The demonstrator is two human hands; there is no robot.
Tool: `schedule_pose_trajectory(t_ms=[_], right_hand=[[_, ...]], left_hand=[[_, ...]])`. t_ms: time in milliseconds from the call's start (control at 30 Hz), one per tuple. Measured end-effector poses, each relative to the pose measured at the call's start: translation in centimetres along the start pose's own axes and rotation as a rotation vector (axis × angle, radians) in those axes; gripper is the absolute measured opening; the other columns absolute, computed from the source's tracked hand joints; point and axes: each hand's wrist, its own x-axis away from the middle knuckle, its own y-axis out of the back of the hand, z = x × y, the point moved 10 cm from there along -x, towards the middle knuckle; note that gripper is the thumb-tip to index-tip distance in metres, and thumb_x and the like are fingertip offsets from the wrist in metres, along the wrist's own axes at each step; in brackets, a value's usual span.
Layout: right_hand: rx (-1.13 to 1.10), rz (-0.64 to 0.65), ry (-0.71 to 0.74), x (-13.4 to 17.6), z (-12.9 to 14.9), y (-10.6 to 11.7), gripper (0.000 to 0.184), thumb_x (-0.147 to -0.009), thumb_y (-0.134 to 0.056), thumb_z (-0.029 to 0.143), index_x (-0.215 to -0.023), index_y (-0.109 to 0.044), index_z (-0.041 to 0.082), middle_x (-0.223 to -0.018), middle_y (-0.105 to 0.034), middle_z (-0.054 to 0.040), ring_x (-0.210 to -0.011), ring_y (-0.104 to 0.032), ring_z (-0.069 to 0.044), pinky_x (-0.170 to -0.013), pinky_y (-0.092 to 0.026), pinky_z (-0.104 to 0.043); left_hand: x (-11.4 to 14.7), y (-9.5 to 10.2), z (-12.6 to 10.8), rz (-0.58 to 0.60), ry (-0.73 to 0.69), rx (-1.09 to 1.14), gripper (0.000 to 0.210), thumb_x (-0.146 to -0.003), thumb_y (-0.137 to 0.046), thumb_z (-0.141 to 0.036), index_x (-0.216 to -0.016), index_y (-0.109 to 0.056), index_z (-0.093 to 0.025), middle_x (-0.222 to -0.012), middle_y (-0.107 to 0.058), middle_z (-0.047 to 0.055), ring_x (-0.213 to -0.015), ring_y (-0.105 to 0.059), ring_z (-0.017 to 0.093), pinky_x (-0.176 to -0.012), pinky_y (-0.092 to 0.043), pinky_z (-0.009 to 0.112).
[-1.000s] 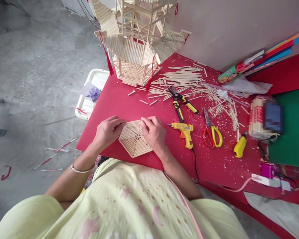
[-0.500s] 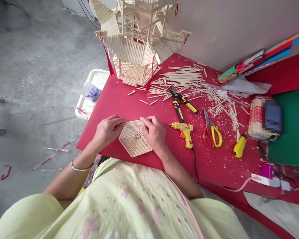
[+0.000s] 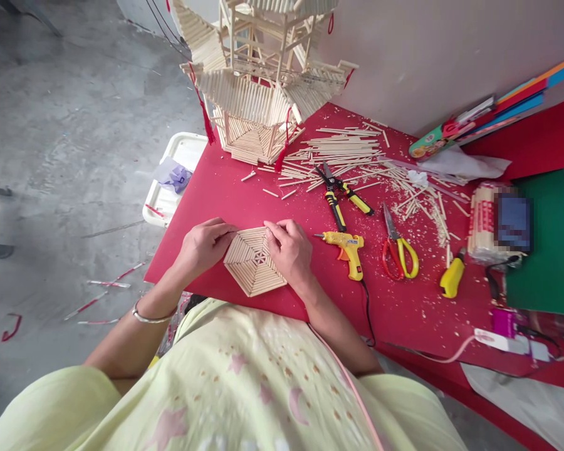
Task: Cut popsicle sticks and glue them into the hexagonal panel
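A flat hexagonal panel of thin wooden sticks (image 3: pixel 256 275) lies near the front edge of the red table, its sticks running in rings around a small open centre. My left hand (image 3: pixel 207 245) grips its upper left corner between thumb and fingers. On the upper right corner, my right hand (image 3: pixel 289 247) is closed with thumb and fingertips at the edge. Just right of that hand lies a yellow hot glue gun (image 3: pixel 350 249), nozzle pointing left. Behind it rest cutting pliers with black and yellow handles (image 3: pixel 341 194).
A stick-built pagoda model (image 3: pixel 249 88) with red tassels stands at the back. Loose sticks (image 3: pixel 343 147) and scraps spread beside it. Scissors (image 3: pixel 398 247), a yellow-handled cutter (image 3: pixel 452 275) and a bundle of sticks (image 3: pixel 482 219) lie to the right. A white lid (image 3: pixel 157 203) sits left, below the table.
Both hands stay on the hexagonal panel in nearly the same pose. Only a very slight shift of the whole view shows.
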Motion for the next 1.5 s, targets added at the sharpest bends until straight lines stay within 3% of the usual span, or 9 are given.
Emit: schedule_pose_trajectory(t_ms=[233,433,667,833,933,1033,1233,1333,1500], right_hand=[[-0.121,-0.075,-0.014,0.3,0.6,2.7,0.040,-0.109,-0.052,0.041,-0.140,-0.069,0.022,-0.117,-0.073,-0.0101,-0.112,-0.066,-0.023,-0.099,-0.052,-0.035],[-0.349,-0.095,0.006,-0.1,0.9,6.0,0.031,-0.110,-0.053,0.041,-0.109,-0.079,0.025,-0.100,-0.077,-0.0025,-0.094,-0.072,-0.014,-0.088,-0.054,-0.025],[-0.245,-0.140,0.085,0.9,0.6,11.6,0.032,-0.110,-0.052,0.042,-0.110,-0.078,0.023,-0.103,-0.077,-0.0043,-0.099,-0.071,-0.016,-0.092,-0.052,-0.025],[0.087,-0.343,-0.345,5.1,-10.5,18.5,0.040,-0.111,-0.042,0.032,-0.140,-0.067,0.019,-0.121,-0.075,-0.0145,-0.112,-0.069,-0.024,-0.098,-0.051,-0.035],[0.434,-0.093,-0.757,8.8,-19.6,18.7,0.059,-0.098,-0.063,0.030,-0.154,-0.053,0.013,-0.125,-0.070,-0.0251,-0.113,-0.068,-0.038,-0.089,-0.053,-0.044],[0.540,0.077,-0.813,10.2,-23.8,17.5,0.062,-0.096,-0.063,0.029,-0.156,-0.051,0.017,-0.124,-0.070,-0.0233,-0.113,-0.069,-0.037,-0.086,-0.053,-0.042],[0.535,0.052,-0.816,10.5,-26.3,18.5,0.073,-0.093,-0.066,0.031,-0.162,-0.043,0.020,-0.113,-0.075,-0.0184,-0.107,-0.070,-0.036,-0.083,-0.051,-0.040],[0.394,-0.071,-0.747,10.2,-24.8,19.6,0.079,-0.095,-0.068,0.046,-0.164,-0.040,0.020,-0.103,-0.075,-0.0162,-0.098,-0.069,-0.036,-0.079,-0.050,-0.041],[0.041,-0.327,-0.204,7.0,-13.1,20.2,0.081,-0.094,-0.067,0.064,-0.156,-0.046,0.018,-0.093,-0.069,-0.0087,-0.083,-0.062,-0.027,-0.080,-0.052,-0.040]], left_hand=[[0.5,1.2,-1.1,-0.037,-0.038,0.106,0.030,-0.101,-0.056,-0.036,-0.102,-0.080,-0.019,-0.096,-0.076,0.007,-0.079,-0.067,0.016,-0.070,-0.049,0.027],[-0.4,1.1,-5.1,0.048,-0.103,0.198,0.026,-0.098,-0.062,-0.039,-0.097,-0.080,-0.020,-0.092,-0.076,0.006,-0.079,-0.068,0.017,-0.072,-0.053,0.027],[-3.5,-3.3,-11.7,0.206,0.005,0.567,0.031,-0.084,-0.080,-0.046,-0.094,-0.080,-0.017,-0.071,-0.070,0.004,-0.057,-0.062,0.013,-0.053,-0.050,0.026],[-4.2,-6.2,-14.0,0.204,0.173,0.994,0.038,-0.068,-0.094,-0.043,-0.093,-0.082,-0.017,-0.063,-0.061,0.000,-0.052,-0.048,0.007,-0.047,-0.037,0.021],[-4.3,-6.8,-14.7,0.214,0.195,1.084,0.039,-0.065,-0.096,-0.040,-0.094,-0.082,-0.018,-0.060,-0.057,-0.002,-0.052,-0.045,0.006,-0.046,-0.031,0.020],[-4.5,-7.1,-15.1,0.219,0.191,1.094,0.036,-0.067,-0.094,-0.040,-0.093,-0.081,-0.018,-0.063,-0.060,-0.001,-0.052,-0.045,0.007,-0.045,-0.027,0.020],[-4.9,-7.0,-15.6,0.177,0.200,1.131,0.035,-0.071,-0.092,-0.037,-0.097,-0.079,-0.019,-0.072,-0.066,0.000,-0.052,-0.048,0.006,-0.045,-0.030,0.018],[-5.1,-6.8,-15.6,0.149,0.222,1.175,0.038,-0.066,-0.096,-0.036,-0.097,-0.080,-0.018,-0.069,-0.066,0.000,-0.052,-0.050,0.006,-0.045,-0.031,0.017],[-6.1,-6.6,-15.4,0.129,0.229,1.192,0.040,-0.063,-0.098,-0.035,-0.094,-0.081,-0.016,-0.069,-0.068,0.001,-0.051,-0.050,0.006,-0.045,-0.032,0.016]])
